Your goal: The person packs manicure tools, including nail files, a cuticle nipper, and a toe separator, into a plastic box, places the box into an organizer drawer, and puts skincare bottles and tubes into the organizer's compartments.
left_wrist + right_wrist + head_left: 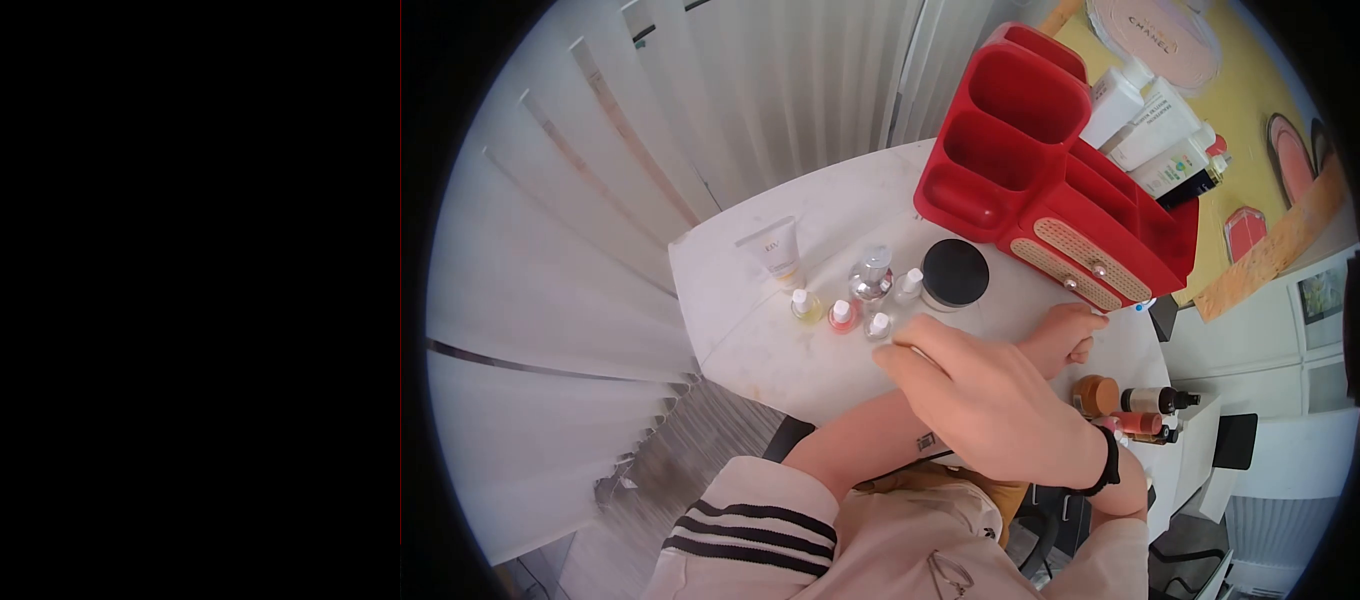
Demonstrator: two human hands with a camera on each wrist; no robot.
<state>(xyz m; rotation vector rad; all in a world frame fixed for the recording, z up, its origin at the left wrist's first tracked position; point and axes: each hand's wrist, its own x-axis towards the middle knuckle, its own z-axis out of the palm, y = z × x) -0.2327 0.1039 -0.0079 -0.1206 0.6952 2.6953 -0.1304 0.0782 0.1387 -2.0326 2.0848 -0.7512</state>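
Observation:
In the head view my right hand (975, 395), a black band at its wrist, reaches across over my left forearm. Its thumb and index finger extend toward a small clear bottle with a white cap (879, 327), fingertips right beside it. My left hand (1062, 336) rests with loosely curled fingers on the white table (740, 340), near the red organizer (1010, 150). Close by stand a pink bottle (843, 317), a yellowish bottle (805, 306), another white-capped bottle (909, 286), a silver-capped bottle (872, 275) and a black-lidded jar (954, 276). Both wrist views are black.
A white tube (775, 250) stands at the table's left. White bottles and tubes (1152, 125) fill the organizer's far right side. An orange-brown jar (1095, 396) and a dark pump bottle (1148, 401) are beyond my right wrist. A pleated curtain (800, 100) hangs behind the table.

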